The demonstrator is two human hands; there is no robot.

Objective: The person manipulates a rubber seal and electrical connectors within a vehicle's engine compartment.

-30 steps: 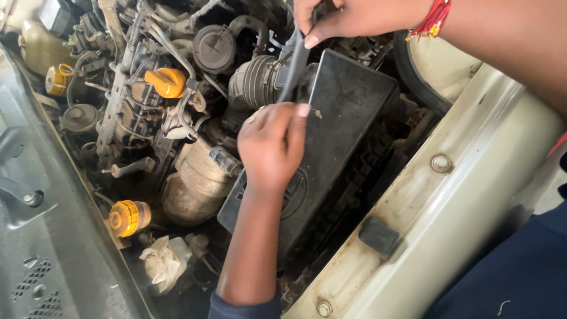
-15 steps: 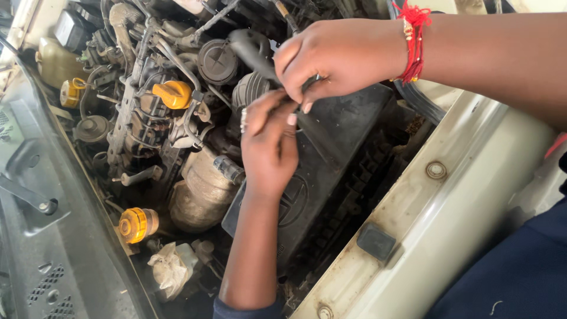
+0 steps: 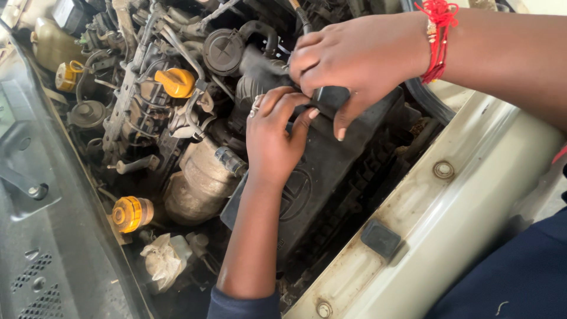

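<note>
Head view: the right hand [image 3: 360,59], entering from the upper right of the frame with a red thread band [image 3: 438,35] at the wrist, is closing its fingers around the black intake duct [image 3: 266,68] where it is meeting the black air-filter housing [image 3: 331,159] at upper centre. The left hand [image 3: 274,139], rising from the bottom centre, is pinching with thumb and fingertips at the same joint, just below the right hand and touching it. The duct is looking like rubbery, flexible moulding, light but dusty, so likely slick; holding near the stiff collar end seems soundest. The housing appears rigid, light plastic. A yellow oil cap [image 3: 175,81] is sitting to the left, a second yellow cap [image 3: 131,214] at lower left, and the pale body panel [image 3: 449,207] is running across the lower right.
</note>
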